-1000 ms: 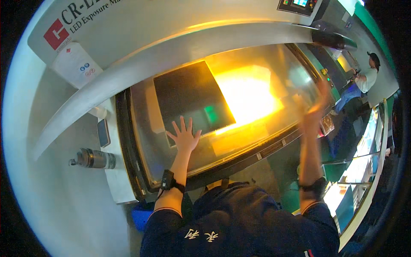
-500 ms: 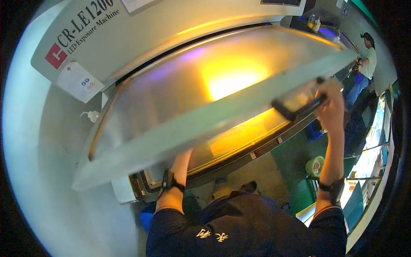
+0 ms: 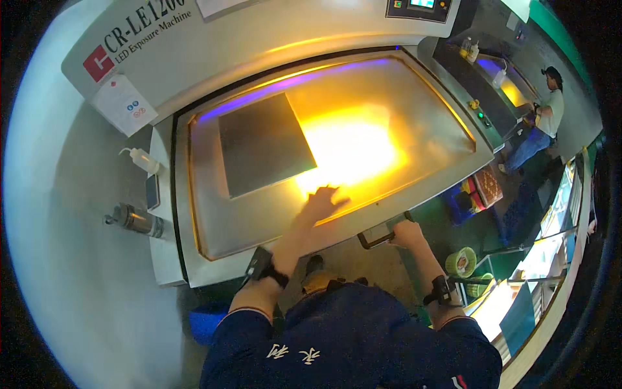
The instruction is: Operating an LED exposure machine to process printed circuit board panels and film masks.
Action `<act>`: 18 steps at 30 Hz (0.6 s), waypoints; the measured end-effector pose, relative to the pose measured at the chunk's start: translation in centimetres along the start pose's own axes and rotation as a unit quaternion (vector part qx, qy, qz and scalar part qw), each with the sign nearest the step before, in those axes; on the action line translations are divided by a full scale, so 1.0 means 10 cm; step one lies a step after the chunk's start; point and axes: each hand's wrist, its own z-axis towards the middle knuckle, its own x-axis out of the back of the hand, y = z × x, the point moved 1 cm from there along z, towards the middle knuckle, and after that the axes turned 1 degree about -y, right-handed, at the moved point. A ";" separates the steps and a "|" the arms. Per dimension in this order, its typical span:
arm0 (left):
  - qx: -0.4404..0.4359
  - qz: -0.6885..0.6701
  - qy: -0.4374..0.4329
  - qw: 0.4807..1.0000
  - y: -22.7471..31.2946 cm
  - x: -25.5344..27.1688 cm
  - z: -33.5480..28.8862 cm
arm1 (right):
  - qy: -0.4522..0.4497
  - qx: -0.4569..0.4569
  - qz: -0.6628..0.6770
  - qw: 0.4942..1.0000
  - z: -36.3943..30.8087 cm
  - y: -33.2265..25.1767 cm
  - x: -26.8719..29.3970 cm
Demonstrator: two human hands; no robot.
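Note:
A wide lid (image 3: 414,175) lies flat over the bed of a large exposure machine. It has a pale rim, a yellowish inner border and a shiny face with a bright yellow glare. On the handle (image 3: 367,243), a black bar at the lid's near edge, my right hand (image 3: 407,233) is closed. My left hand (image 3: 322,203) is over the near part of the lid with its fingers spread; whether it touches the surface I cannot tell. Beyond it, left of the glare, shows a dark grey rectangular panel (image 3: 265,146); I cannot tell if it lies on or under the lid's face.
Left of the lid are a white squeeze bottle (image 3: 142,160), a phone (image 3: 152,192) and a clear tumbler (image 3: 137,220). A control panel (image 3: 421,8) is at the back. At right, a person (image 3: 547,117) stands by another bench. Green baskets (image 3: 461,262) stand lower right.
The lid has come down from a tilted, raised position to lying flat. My right hand moved down and left with the handle. My left hand came from beneath the lid to above it.

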 end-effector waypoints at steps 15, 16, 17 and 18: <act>0.066 0.266 0.197 0.941 -0.67 -0.50 0.10 | 0.238 -0.009 0.711 0.661 0.32 0.79 -0.87; 0.075 0.264 0.185 0.944 -0.68 -0.49 0.12 | 0.262 -0.048 0.719 0.642 0.52 0.88 -1.10; 0.068 0.270 0.195 0.941 -0.73 -0.49 0.13 | 0.283 -0.086 0.724 0.623 0.70 0.94 -1.32; 0.065 0.277 0.201 0.937 -0.77 -0.49 0.11 | 0.299 -0.124 0.729 0.603 0.80 0.96 -1.52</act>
